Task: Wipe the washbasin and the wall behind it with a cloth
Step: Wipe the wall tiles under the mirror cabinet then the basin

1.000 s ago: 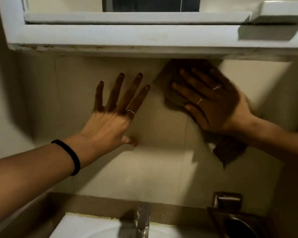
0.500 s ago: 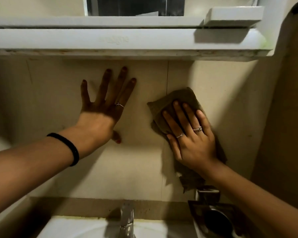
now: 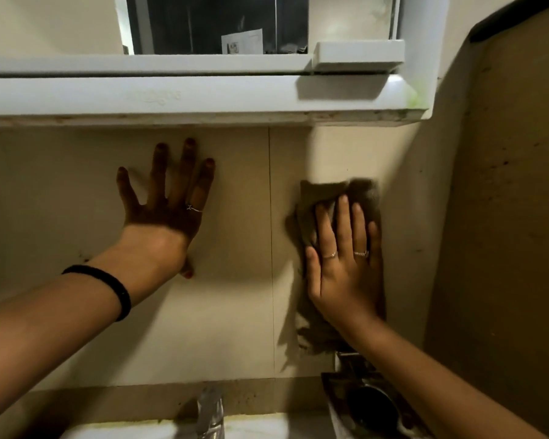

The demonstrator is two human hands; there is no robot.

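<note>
A dark brown cloth [image 3: 317,204] lies flat against the beige tiled wall [image 3: 241,312], right of a vertical tile joint. My right hand [image 3: 343,267] presses on it with fingers straight and pointing up; the cloth's lower end hangs below my wrist. My left hand [image 3: 165,213] rests flat on the wall to the left, fingers spread, holding nothing. A black band circles that wrist. The white washbasin [image 3: 114,430] shows only its back rim at the bottom edge, with a metal tap [image 3: 210,413] above it.
A white mirror cabinet shelf [image 3: 171,96] juts out just above both hands. A metal soap holder [image 3: 371,403] is fixed to the wall under my right forearm. A brown side wall [image 3: 504,217] closes the right.
My right hand and the cloth slid down from under the shelf and then to the right along the wall. The left hand stayed flat on the wall. The view shifted leftward in frame.
</note>
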